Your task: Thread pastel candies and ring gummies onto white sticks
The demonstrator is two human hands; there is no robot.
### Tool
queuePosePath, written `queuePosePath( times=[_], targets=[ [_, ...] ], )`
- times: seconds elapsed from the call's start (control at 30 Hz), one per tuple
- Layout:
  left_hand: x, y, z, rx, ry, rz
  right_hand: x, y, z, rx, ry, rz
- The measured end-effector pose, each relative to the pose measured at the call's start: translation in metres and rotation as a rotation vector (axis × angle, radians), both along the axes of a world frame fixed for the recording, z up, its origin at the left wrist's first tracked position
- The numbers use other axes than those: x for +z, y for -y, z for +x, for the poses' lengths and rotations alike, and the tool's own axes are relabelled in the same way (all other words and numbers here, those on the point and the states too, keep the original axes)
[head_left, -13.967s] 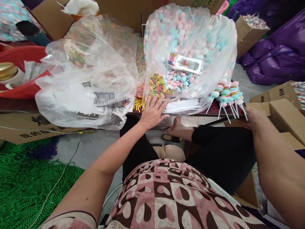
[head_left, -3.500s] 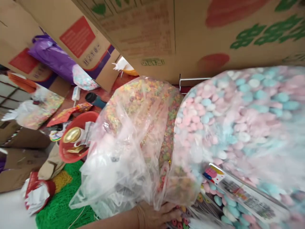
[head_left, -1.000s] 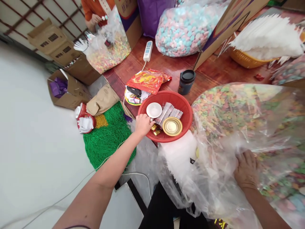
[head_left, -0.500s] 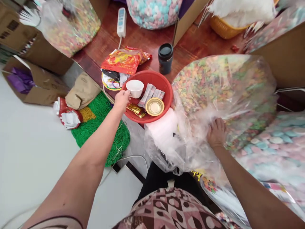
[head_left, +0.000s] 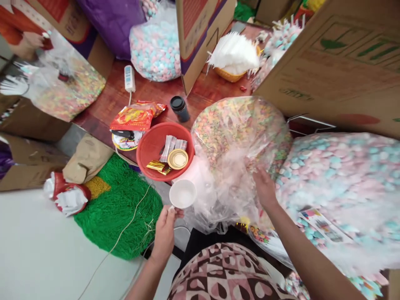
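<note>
My left hand (head_left: 167, 223) pinches the handle of a small white cup (head_left: 183, 194), which hangs in the air just in front of the red basin (head_left: 144, 166). The cup's inside faces up and looks bare. My right hand (head_left: 264, 185) grips the loose plastic at the mouth of a large clear plastic bag (head_left: 237, 121) full of small multicoloured pieces; its fingertips are blurred. Inside the basin lie bundles of printed slips (head_left: 169, 148), gold-wrapped sticks (head_left: 156, 165) and a round gold tin (head_left: 178, 159).
Behind the basin are a red packet (head_left: 134, 116) and a dark lidded tumbler (head_left: 179, 109). Green netting (head_left: 125, 212) lies at the left. A big bag of pink and blue pieces (head_left: 337, 179) and a cardboard box (head_left: 343, 62) stand at the right. Another person's hand (head_left: 33, 40) shows top left.
My left hand has lifted the white cup out of the red basin and brought it towards my body. My right hand stays at the bag's plastic. The camera view has swung to the right.
</note>
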State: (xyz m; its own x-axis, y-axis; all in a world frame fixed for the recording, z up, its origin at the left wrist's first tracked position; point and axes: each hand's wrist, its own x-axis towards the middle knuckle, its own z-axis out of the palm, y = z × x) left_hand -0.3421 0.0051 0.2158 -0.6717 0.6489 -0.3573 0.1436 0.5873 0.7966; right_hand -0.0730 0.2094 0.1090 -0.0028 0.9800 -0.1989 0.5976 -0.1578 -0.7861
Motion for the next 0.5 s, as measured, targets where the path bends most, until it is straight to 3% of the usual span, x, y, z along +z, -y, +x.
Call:
queuePosePath(
  times=[0.13, 0.23, 0.3, 0.4, 0.5],
  targets=[
    [0.034, -0.01, 0.033, -0.177, 0.148, 0.058, 0.065, 0.061, 0.034, -0.123, -0.258, -0.263],
    [0.045, -0.012, 0.046, -0.313, 0.137, 0.034, 0.08, 0.109, 0.067, -0.156, -0.249, -0.455],
    [0.035, -0.009, 0.05, -0.351, 0.114, 0.003, 0.071, 0.141, 0.093, -0.205, -0.173, -0.498],
    [0.002, -0.008, 0.044, -0.401, 0.072, -0.009, 0.047, 0.187, 0.126, -0.354, -0.015, -0.548],
    [-0.03, -0.017, 0.026, -0.476, 0.071, 0.003, 0.036, 0.227, 0.138, -0.447, 0.079, -0.629]
  ],
)
